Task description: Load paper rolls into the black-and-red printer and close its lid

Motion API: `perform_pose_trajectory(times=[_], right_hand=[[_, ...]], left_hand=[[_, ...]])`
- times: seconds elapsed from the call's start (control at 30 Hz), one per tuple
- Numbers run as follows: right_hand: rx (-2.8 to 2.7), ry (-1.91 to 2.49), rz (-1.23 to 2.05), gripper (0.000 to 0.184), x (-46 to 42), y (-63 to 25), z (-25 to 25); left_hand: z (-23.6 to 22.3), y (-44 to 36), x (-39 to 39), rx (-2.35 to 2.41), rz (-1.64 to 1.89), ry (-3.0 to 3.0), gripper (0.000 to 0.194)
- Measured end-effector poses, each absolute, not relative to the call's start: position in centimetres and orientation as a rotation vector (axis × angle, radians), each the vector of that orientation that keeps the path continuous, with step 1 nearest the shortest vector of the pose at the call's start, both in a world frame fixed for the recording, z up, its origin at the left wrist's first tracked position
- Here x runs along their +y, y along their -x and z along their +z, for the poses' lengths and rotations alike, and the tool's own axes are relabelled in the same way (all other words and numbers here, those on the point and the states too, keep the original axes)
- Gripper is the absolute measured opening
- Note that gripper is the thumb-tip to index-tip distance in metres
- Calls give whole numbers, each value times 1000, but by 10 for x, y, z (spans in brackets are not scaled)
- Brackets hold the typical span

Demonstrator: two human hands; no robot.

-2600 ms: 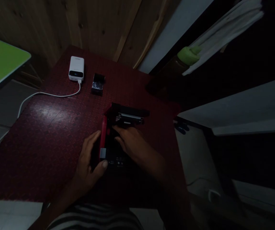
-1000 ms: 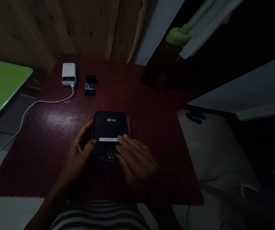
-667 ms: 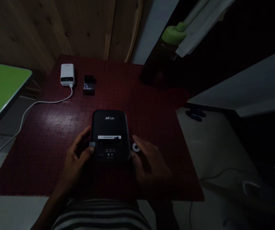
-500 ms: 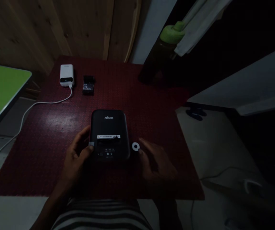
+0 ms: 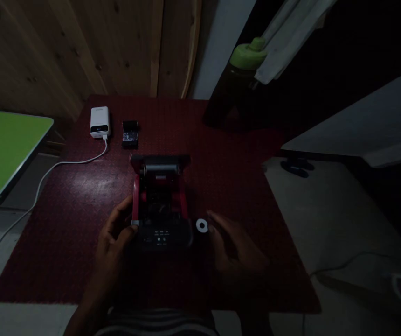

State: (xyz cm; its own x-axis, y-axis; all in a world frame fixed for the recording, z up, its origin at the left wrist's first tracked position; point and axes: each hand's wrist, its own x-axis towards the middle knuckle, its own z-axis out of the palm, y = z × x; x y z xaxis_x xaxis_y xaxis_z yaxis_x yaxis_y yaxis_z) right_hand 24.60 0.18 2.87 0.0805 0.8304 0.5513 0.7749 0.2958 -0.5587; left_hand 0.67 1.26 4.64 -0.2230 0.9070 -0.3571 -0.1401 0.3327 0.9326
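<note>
A small black-and-red portable printer (image 5: 165, 232) lies on the red table with its lid (image 5: 160, 162) raised, baring the dark red-walled compartment. My left hand (image 5: 114, 233) is closed about the printer's left side, its thumb on the corner by the front panel. To the right of the printer, a small roll with a white ring-shaped end (image 5: 202, 226) and dark core sits at the fingertips of my right hand (image 5: 233, 242). Thumb and forefinger grip the roll's right side; deep shadow hides the other fingers.
A white power bank (image 5: 100, 122) with a plugged-in cable and a small dark roll-like piece (image 5: 130, 134) lie farther back on the red table (image 5: 81, 224). A green-capped bottle (image 5: 247, 57) stands back right. A green tabletop (image 5: 8, 149) is at left.
The printer's lid has swung up and back, exposing its inside. My left hand keeps its place on the printer's side. The right hand and roll have shifted slightly right; the view has tilted up.
</note>
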Motion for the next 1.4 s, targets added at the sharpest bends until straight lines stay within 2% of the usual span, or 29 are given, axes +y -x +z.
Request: perform_pose_trajectory(times=[0.13, 0.3, 0.5, 0.63, 1.1, 1.3, 1.4], right_hand=[[-1710, 1323, 93, 33, 16, -240, 33], [-2082, 1086, 113, 35, 55, -216, 53], [-2664, 1409, 258, 30, 95, -171, 87], [-2831, 1502, 338, 32, 106, -157, 95], [-2771, 1661, 238, 34, 102, -152, 99], [-2578, 1463, 38, 23, 77, -162, 110], [-2273, 1353, 178, 22, 60, -197, 125]], left_hand=[[42, -5, 11, 1447, 1181, -890, 62], [26, 2, 6, 1387, 1232, -1068, 57], [-13, 3, -3, 1333, 1313, -1330, 81], [-17, 2, -1, 1293, 1287, -1356, 84], [-9, -2, 6, 1321, 1315, -1380, 82], [-8, 2, 7, 1319, 1289, -1372, 81], [-9, 2, 6, 1339, 1299, -1333, 81]])
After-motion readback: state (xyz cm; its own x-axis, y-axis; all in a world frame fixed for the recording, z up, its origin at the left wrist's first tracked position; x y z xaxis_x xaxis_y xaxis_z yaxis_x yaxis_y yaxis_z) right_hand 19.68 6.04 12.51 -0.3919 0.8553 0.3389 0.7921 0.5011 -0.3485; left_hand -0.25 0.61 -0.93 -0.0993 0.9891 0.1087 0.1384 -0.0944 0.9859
